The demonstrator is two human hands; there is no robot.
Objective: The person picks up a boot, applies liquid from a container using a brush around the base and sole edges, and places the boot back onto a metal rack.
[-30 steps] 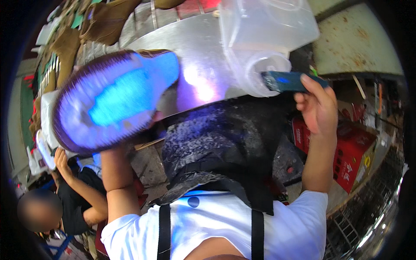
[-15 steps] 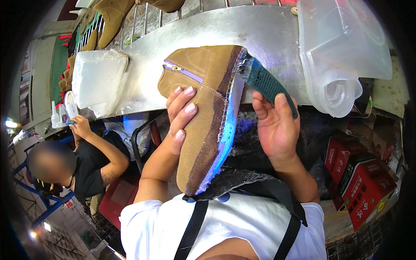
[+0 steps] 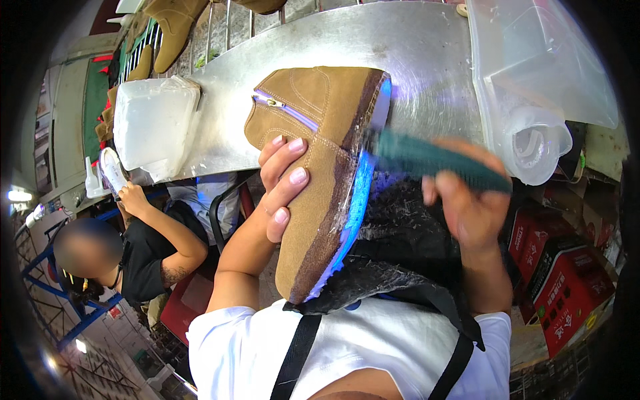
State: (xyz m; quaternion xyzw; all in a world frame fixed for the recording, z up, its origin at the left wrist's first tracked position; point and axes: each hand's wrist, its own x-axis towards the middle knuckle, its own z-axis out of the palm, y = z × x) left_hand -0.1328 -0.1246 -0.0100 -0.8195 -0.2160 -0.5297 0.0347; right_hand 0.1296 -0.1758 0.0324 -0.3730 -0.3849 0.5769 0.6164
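My left hand [image 3: 281, 183] is closed around a tan suede boot [image 3: 317, 217] with a brown lower band and a side zip [image 3: 277, 103]. The boot is tilted, its toe toward me and its shaft above the metal tabletop [image 3: 427, 60]. Along its bottom edge, on my right, runs a pale strip that glows blue [image 3: 353, 213]. My right hand [image 3: 467, 200], smeared by motion, grips the dark green handle of a brush [image 3: 430, 157]. The brush's tip meets the boot's side edge near the heel half; its bristles are too blurred to make out.
Clear plastic containers [image 3: 543, 73] stand at the right end of the table, and a whitish plastic tub [image 3: 152, 123] at the left. More tan boots [image 3: 170, 37] lie on a rack beyond. Red boxes [image 3: 567, 287] sit low at right. A person [image 3: 150, 253] works at left, holding a pale object.
The brush has swung from beside the heel end toward me along the boot's edge, its handle now reaching further right. My right hand moved right with it. The boot stays nearly in place.
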